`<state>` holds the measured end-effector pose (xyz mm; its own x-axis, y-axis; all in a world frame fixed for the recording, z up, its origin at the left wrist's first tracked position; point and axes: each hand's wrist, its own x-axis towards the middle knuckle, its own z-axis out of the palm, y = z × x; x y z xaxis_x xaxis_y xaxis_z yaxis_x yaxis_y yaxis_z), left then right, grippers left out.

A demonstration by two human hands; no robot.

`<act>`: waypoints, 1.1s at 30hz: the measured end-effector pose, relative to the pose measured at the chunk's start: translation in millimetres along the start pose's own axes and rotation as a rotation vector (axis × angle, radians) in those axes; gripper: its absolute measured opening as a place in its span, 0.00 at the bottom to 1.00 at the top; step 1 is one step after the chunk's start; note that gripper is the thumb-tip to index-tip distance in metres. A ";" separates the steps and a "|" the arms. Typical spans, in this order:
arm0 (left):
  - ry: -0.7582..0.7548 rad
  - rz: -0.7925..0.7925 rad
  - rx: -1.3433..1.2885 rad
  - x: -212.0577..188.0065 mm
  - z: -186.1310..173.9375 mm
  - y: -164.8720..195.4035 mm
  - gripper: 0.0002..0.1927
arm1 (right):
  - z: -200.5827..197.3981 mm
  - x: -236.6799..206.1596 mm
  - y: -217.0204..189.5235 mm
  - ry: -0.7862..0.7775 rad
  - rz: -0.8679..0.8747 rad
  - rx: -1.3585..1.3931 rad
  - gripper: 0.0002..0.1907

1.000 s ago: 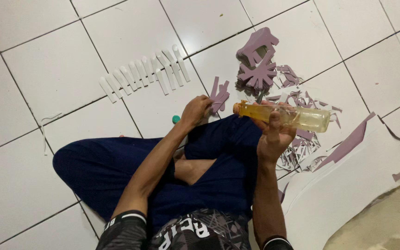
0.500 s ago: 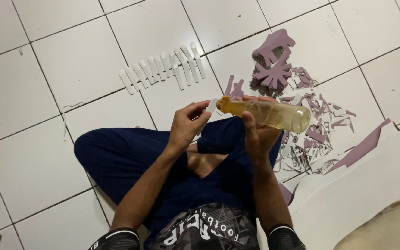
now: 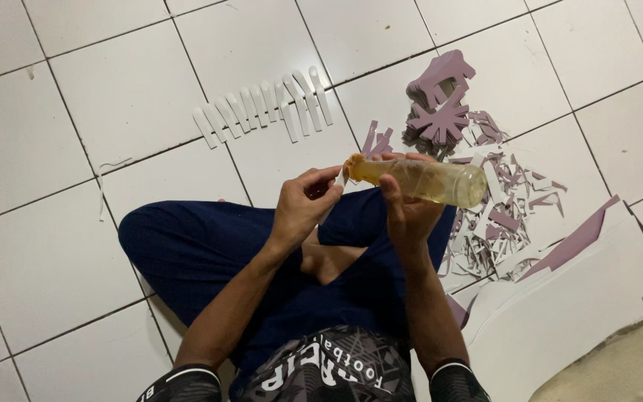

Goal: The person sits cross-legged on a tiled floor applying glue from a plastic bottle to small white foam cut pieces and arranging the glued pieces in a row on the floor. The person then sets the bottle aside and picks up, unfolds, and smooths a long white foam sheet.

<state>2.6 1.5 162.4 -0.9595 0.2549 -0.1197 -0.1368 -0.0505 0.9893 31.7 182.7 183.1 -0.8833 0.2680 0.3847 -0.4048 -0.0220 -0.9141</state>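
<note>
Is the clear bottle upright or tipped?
Tipped: the bottle lies nearly level in the right hand, mouth toward the left hand.

One bottle; about eleven white strips; two hands.

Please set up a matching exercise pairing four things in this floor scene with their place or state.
Things:
1. clear bottle
2. small white strip
3. row of white strips
4. purple cut-out shapes

Places or states:
A. stacked on the tiles, upper right
B. held sideways in the right hand
C. laid side by side on the tiles
D. pinched in the left hand at the bottle's mouth

Pairs: 1-B, 2-D, 3-C, 4-A
</note>
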 end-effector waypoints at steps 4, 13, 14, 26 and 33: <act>-0.028 -0.013 -0.050 -1.3 -6.4 -5.1 0.18 | -1.6 7.6 12.3 0.033 -0.015 -0.007 0.22; 0.316 -0.039 0.013 78.5 -68.1 -88.6 0.21 | -22.4 0.5 38.7 0.147 0.056 -0.015 0.19; 0.396 -0.063 0.091 92.8 -81.9 -100.5 0.22 | -24.9 -1.5 40.0 0.176 0.094 -0.007 0.20; 0.659 -0.180 0.486 181.3 -120.6 -183.7 0.17 | -42.8 -2.0 45.9 0.254 0.189 0.051 0.24; 0.530 0.048 0.568 162.9 -91.9 -179.1 0.13 | -54.7 3.3 46.2 0.371 0.218 0.247 0.26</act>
<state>-151.9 -36.7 -41.9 -0.9705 -0.2376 0.0418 -0.0824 0.4895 0.8681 23.0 235.4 135.1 -0.8280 0.5556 0.0755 -0.3036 -0.3310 -0.8935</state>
